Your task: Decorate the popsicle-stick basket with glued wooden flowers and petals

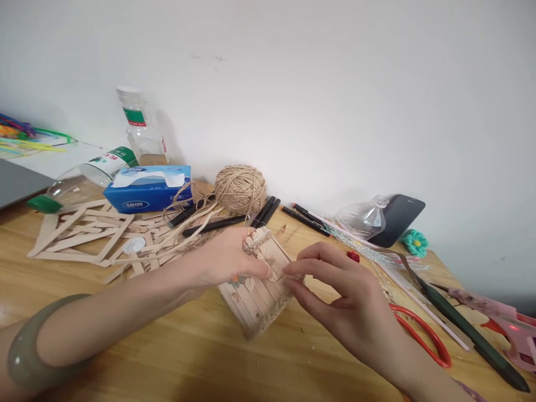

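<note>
A craft piece of flat wooden sticks (256,301) is tilted above the table, with painted flowers on its face and twine trim along its edges. My left hand (234,254) is closed around its upper left side, thumb lying across the front. At the piece's right edge, my right hand (339,293) is closed in a pinch, thumb and fingertips together by the twine trim. What lies between those fingertips is too small to make out. Behind the piece sits a ball of twine (240,188), its loose strands running left.
Loose wooden sticks (84,231), a blue tissue box (148,192) and plastic bottles (144,134) crowd the left. Black pens (266,212) lie behind my hands. On the right are a phone (400,220), red-handled scissors (422,335) and a pink glue gun (508,329). A wall stands behind.
</note>
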The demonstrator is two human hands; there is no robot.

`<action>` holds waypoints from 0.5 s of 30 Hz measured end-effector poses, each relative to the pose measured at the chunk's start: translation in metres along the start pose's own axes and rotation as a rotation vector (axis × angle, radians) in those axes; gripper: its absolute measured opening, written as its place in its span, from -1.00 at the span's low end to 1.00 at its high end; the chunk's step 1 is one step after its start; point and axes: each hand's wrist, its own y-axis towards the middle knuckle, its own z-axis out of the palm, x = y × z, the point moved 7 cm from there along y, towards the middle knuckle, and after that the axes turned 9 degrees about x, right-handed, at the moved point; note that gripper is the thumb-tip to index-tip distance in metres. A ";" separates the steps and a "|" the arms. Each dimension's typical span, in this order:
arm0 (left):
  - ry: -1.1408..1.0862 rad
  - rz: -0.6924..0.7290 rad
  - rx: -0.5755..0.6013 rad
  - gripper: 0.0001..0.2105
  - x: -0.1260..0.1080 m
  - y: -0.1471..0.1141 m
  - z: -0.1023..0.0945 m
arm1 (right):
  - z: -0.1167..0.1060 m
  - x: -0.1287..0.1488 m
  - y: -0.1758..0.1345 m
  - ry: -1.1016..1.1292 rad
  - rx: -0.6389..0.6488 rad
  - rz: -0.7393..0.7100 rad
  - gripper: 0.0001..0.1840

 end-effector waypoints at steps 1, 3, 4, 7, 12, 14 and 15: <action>0.004 0.003 0.005 -0.84 -0.001 0.000 0.001 | 0.001 -0.001 0.002 0.019 0.019 0.012 -0.85; 0.013 0.007 0.008 -0.84 -0.001 0.000 0.001 | 0.003 -0.002 0.004 0.043 0.053 0.034 -0.85; 0.016 0.007 0.009 -0.84 0.000 0.001 0.001 | 0.004 -0.002 0.005 0.050 0.063 0.042 -0.85; 0.005 0.019 0.019 -0.82 0.001 0.002 0.001 | 0.004 -0.003 0.006 0.057 0.072 0.057 -0.84; 0.008 0.001 0.003 -0.81 0.003 0.001 -0.001 | 0.006 -0.004 0.004 0.067 0.072 0.064 -0.84; 0.024 -0.003 -0.009 -0.81 0.002 0.001 -0.001 | 0.006 -0.004 0.003 0.066 0.057 0.066 -0.84; 0.036 -0.002 -0.015 -0.82 0.001 0.001 -0.001 | 0.005 -0.004 0.003 0.061 0.046 0.066 -0.85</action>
